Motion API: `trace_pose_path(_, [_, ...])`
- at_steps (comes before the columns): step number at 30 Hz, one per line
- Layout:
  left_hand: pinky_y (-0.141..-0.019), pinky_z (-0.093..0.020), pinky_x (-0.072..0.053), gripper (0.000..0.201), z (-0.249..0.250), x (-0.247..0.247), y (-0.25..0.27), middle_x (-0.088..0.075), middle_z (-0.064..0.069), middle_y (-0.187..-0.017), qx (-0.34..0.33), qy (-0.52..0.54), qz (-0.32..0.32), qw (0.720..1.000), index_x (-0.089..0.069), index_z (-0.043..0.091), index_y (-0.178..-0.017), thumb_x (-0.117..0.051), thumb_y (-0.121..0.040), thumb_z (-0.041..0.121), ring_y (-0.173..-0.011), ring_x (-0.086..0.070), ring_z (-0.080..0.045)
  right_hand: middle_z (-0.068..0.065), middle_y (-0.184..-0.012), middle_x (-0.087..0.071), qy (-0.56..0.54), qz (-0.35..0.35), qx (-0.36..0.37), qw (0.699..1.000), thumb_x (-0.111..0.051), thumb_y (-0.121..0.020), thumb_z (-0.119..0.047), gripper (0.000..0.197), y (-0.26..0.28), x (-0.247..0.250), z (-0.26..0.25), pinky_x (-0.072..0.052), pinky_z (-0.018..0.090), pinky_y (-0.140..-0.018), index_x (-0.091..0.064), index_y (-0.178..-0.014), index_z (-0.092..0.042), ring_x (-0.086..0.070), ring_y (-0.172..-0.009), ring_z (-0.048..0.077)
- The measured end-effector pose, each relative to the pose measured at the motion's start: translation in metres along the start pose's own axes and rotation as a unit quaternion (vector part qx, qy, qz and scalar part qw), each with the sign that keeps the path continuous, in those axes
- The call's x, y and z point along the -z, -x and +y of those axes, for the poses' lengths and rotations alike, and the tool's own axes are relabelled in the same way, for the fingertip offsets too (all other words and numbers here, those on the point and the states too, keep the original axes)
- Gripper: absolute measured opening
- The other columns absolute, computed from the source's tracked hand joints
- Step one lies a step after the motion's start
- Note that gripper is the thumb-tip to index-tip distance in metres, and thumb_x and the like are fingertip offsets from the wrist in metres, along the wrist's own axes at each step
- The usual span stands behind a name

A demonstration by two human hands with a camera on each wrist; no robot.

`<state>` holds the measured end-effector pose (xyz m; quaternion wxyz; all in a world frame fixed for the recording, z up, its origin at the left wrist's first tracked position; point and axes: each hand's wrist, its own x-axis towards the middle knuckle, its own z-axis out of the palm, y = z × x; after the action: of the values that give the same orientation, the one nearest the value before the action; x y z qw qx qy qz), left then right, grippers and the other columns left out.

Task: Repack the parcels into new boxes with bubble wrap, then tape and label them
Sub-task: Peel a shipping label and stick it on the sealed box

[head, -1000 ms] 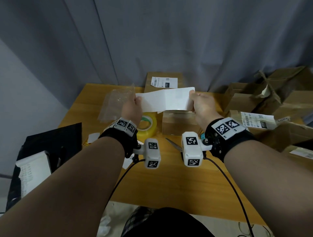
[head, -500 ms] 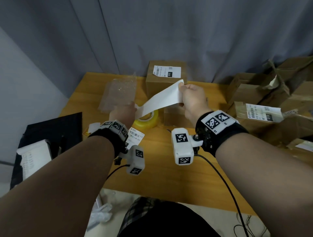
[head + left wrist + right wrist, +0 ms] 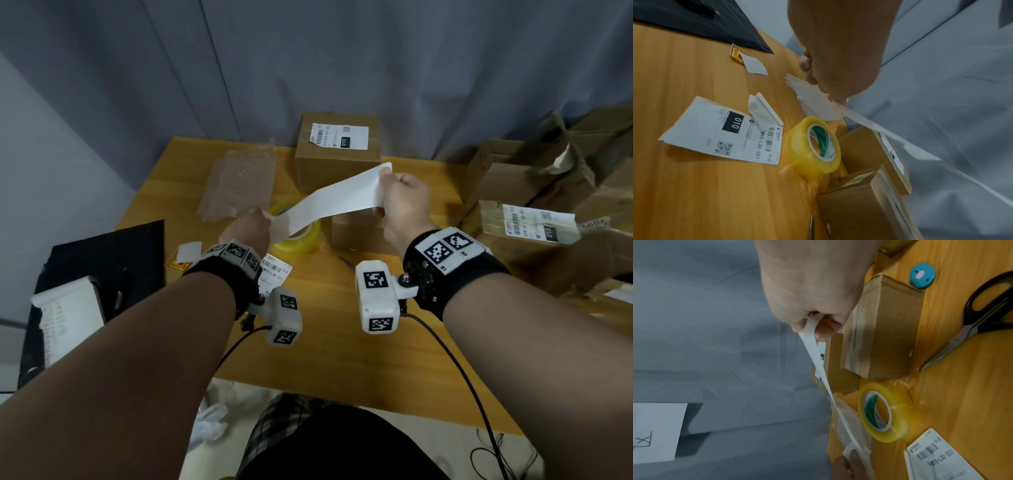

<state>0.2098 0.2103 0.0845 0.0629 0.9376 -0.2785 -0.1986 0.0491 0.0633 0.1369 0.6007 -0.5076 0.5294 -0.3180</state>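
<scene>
A white label sheet (image 3: pixel 337 198) stretches slanted between my hands above the table. My left hand (image 3: pixel 251 224) pinches its lower left end, and my right hand (image 3: pixel 399 202) pinches the raised right end (image 3: pixel 812 324). Under the sheet a small plain cardboard box (image 3: pixel 356 231) rests on the table, with a yellow tape roll (image 3: pixel 296 233) to its left. A labelled box (image 3: pixel 337 150) stands behind them. A printed label (image 3: pixel 723 131) lies flat by my left wrist. Bubble wrap (image 3: pixel 239 185) lies at the back left.
Scissors (image 3: pixel 974 321) and a small blue round object (image 3: pixel 922 274) lie right of the small box. Several cardboard parcels (image 3: pixel 534 212) pile up on the right. A black mat with a white paper stack (image 3: pixel 68 308) sits at the left. A grey curtain hangs behind.
The sheet was held level a second ago. My left hand has since dropped toward the tape roll while my right hand stayed high, so the sheet now slopes down to the left.
</scene>
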Motion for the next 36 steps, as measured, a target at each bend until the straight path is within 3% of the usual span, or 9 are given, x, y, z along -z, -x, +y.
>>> trace_pose_path(4, [-0.082,-0.037,-0.044,0.029,-0.007,-0.004,0.002,-0.058,-0.013,-0.118,0.009,-0.018,0.002,1.0,-0.045,0.004,-0.125,-0.035,-0.101,0.016,-0.109,-0.058,-0.03,-0.003,-0.067,-0.057,-0.004,0.041,0.043,0.998,-0.052,-0.094,-0.037,0.03,-0.005,0.006,0.003,-0.051,0.035,-0.059,-0.055,-0.069,-0.021,-0.056,-0.063,0.015])
trace_pose_path(8, [-0.089,-0.031,-0.04,0.034,-0.029,-0.014,0.01,-0.051,-0.017,-0.132,0.032,-0.007,0.016,0.999,-0.046,0.001,-0.131,-0.033,-0.102,0.014,-0.12,-0.051,-0.028,0.002,-0.073,-0.055,-0.049,0.045,0.048,0.997,-0.047,-0.099,-0.027,0.023,-0.018,0.024,-0.01,-0.047,0.023,-0.048,-0.053,-0.083,-0.011,-0.056,-0.069,0.018])
trace_pose_path(12, [-0.071,-0.034,-0.035,0.031,-0.029,-0.015,0.014,-0.061,-0.022,-0.108,-0.014,0.063,0.032,0.997,-0.05,-0.001,-0.112,-0.03,-0.103,0.021,-0.085,-0.052,-0.03,0.002,-0.081,-0.058,-0.017,-0.026,0.047,0.998,-0.049,-0.098,-0.028,0.023,-0.026,0.031,-0.01,-0.052,0.032,-0.062,-0.053,-0.08,-0.015,-0.058,-0.077,0.018])
trace_pose_path(16, [-0.066,-0.031,-0.036,0.032,-0.028,-0.016,0.007,-0.063,-0.018,-0.1,-0.02,0.035,0.022,0.999,-0.057,0.002,-0.104,-0.033,-0.102,0.022,-0.077,-0.049,-0.026,0.002,-0.085,-0.059,0.03,-0.098,0.031,0.994,-0.05,-0.098,-0.031,0.021,-0.022,0.023,-0.001,-0.055,0.03,-0.06,-0.056,-0.085,-0.016,-0.059,-0.078,0.016])
trace_pose_path(21, [-0.082,-0.031,-0.044,0.031,-0.023,-0.025,0.004,-0.058,-0.016,-0.121,0.016,0.046,-0.038,0.998,-0.053,0.002,-0.12,-0.032,-0.1,0.013,-0.107,-0.056,-0.027,0.004,-0.096,-0.06,0.091,-0.155,0.025,0.983,-0.051,-0.097,-0.034,0.02,-0.027,0.021,0.006,-0.057,0.042,-0.08,-0.059,-0.095,-0.017,-0.059,-0.091,0.02])
trace_pose_path(24, [-0.093,-0.036,-0.043,0.043,-0.02,-0.026,-0.002,-0.049,-0.02,-0.132,0.025,0.059,-0.039,0.997,-0.046,0.0,-0.131,-0.034,-0.102,0.028,-0.117,-0.051,-0.031,0.004,-0.098,-0.062,0.118,-0.178,0.04,0.976,-0.051,-0.097,-0.035,0.019,-0.031,0.022,0.008,-0.056,0.042,-0.085,-0.06,-0.086,-0.022,-0.058,-0.093,0.021])
trace_pose_path(28, [-0.068,-0.04,-0.047,0.043,0.003,-0.01,-0.015,-0.064,-0.022,-0.096,-0.025,0.252,0.042,0.966,-0.059,-0.003,-0.102,-0.043,-0.097,0.036,-0.08,-0.061,-0.034,0.002,-0.093,-0.064,0.185,-0.22,0.125,0.95,-0.055,-0.095,-0.032,0.017,-0.03,0.022,0.006,-0.051,0.039,-0.081,-0.06,-0.081,-0.025,-0.057,-0.088,0.018])
trace_pose_path(32, [-0.062,-0.033,-0.052,0.068,0.05,0.02,-0.009,-0.068,-0.008,-0.07,0.052,0.527,-0.197,0.825,-0.053,0.002,-0.106,-0.039,-0.088,0.067,-0.066,-0.065,-0.023,-0.014,-0.077,-0.058,0.239,-0.314,0.266,0.88,-0.059,-0.093,-0.017,0.015,-0.022,0.028,-0.006,-0.041,0.017,-0.068,-0.062,-0.079,-0.017,-0.053,-0.07,-0.003])
trace_pose_path(36, [-0.073,-0.035,-0.056,0.087,0.08,0.034,0.002,-0.067,-0.015,-0.108,-0.01,0.485,-0.353,0.8,-0.053,0.009,-0.118,-0.047,-0.066,0.078,-0.092,-0.07,-0.025,-0.007,-0.083,-0.065,0.379,-0.354,0.406,0.753,-0.061,-0.091,-0.026,0.017,-0.016,0.04,-0.019,-0.043,0.025,-0.074,-0.071,-0.088,-0.012,-0.055,-0.08,0.007])
